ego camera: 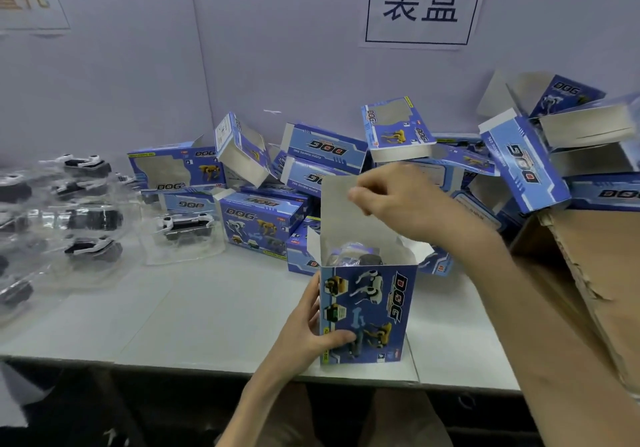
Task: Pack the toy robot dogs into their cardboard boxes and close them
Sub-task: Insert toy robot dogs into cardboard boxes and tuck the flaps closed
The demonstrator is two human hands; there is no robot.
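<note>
A blue cardboard dog box [374, 311] stands upright on end near the table's front edge, its top open. My left hand [311, 336] grips its lower left side. My right hand [398, 201] pinches the raised grey top flap [341, 214] above the opening. Inside the opening, a toy dog in clear plastic [360, 256] shows partly. Several more toy robot dogs in clear plastic trays [90, 218] lie at the left; the nearest one [185, 227] sits beside the box pile.
A heap of blue dog boxes [311, 156], some open, fills the back of the white table [207, 311]. A large brown carton [588, 273] stands at the right with boxes on it. A wall with a paper sign [420, 2] lies behind.
</note>
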